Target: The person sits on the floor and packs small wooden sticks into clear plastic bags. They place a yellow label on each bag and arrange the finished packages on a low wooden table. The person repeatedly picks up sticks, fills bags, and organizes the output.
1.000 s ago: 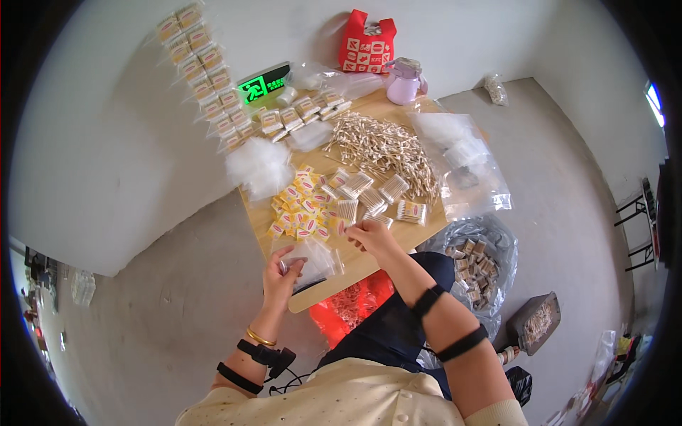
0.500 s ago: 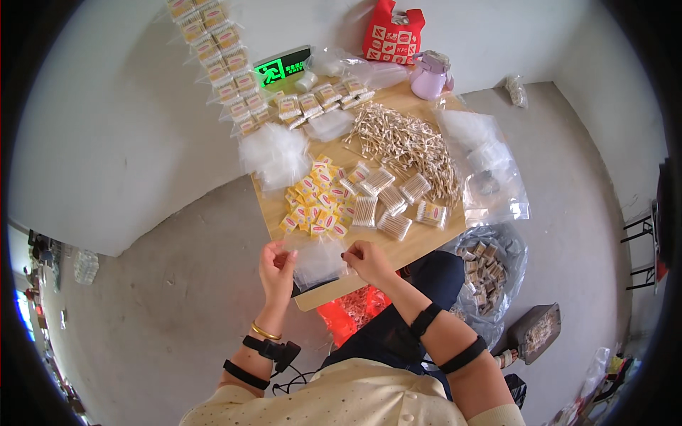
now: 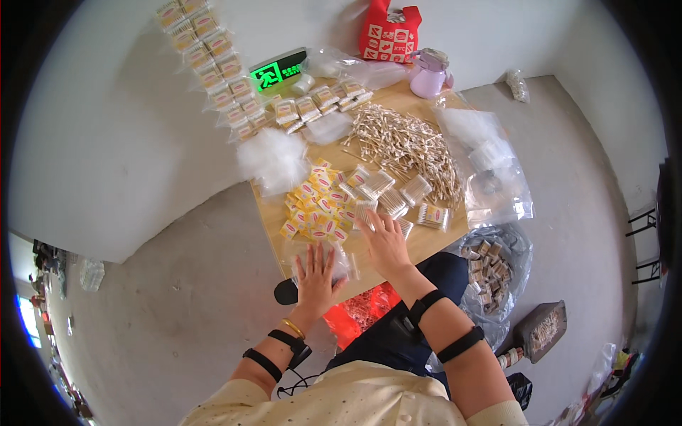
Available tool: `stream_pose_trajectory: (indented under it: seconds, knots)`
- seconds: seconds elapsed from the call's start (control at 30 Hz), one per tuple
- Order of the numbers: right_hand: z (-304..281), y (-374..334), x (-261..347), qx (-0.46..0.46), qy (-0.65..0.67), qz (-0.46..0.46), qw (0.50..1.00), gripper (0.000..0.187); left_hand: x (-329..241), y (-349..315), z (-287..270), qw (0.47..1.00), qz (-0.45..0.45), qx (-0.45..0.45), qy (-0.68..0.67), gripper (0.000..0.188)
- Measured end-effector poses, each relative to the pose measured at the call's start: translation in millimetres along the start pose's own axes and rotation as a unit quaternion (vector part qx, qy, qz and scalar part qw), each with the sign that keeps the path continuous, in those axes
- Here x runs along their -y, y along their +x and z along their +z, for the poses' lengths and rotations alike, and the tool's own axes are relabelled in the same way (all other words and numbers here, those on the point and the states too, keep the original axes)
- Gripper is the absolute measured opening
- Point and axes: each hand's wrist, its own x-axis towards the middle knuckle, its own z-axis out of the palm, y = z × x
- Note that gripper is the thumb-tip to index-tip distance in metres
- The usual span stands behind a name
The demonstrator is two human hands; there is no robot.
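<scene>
The left hand (image 3: pixel 317 273) lies flat, fingers spread wide, pressing down on a clear plastic bag (image 3: pixel 334 259) at the near edge of the small wooden table (image 3: pixel 433 241); it grips nothing. The right hand (image 3: pixel 384 240) rests open, palm down, just right of that bag, its fingertips (image 3: pixel 368 221) touching the small clear packs of cotton swabs (image 3: pixel 387 199) in the middle of the table, and it holds nothing either. Just beyond the left hand lies a heap of small yellow packets (image 3: pixel 316 209). Farther back spreads a loose pile of cotton swabs (image 3: pixel 408 142), with a tuft of white cotton (image 3: pixel 273 160) at the left edge and a lilac jug (image 3: pixel 430 74) at the far corner
</scene>
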Motion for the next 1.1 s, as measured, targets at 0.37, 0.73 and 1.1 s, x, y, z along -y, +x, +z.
stream_pose_trajectory:
  seconds: [0.37,0.73,1.1]
  knots:
    - [22,26,-3,-0.025,-0.101,-0.032,0.994,0.027,1,3,-2,1.0,0.015,-0.012,-0.01,0.078]
    - [-74,-6,2,0.07,0.374,0.157,0.911,0.021,-35,12,-63,0.926,0.026,-0.142,-0.348,0.099]
    - [-121,-37,26,0.078,0.517,0.141,0.841,0.006,-54,-17,-138,0.825,-0.041,-0.108,-0.553,0.053]
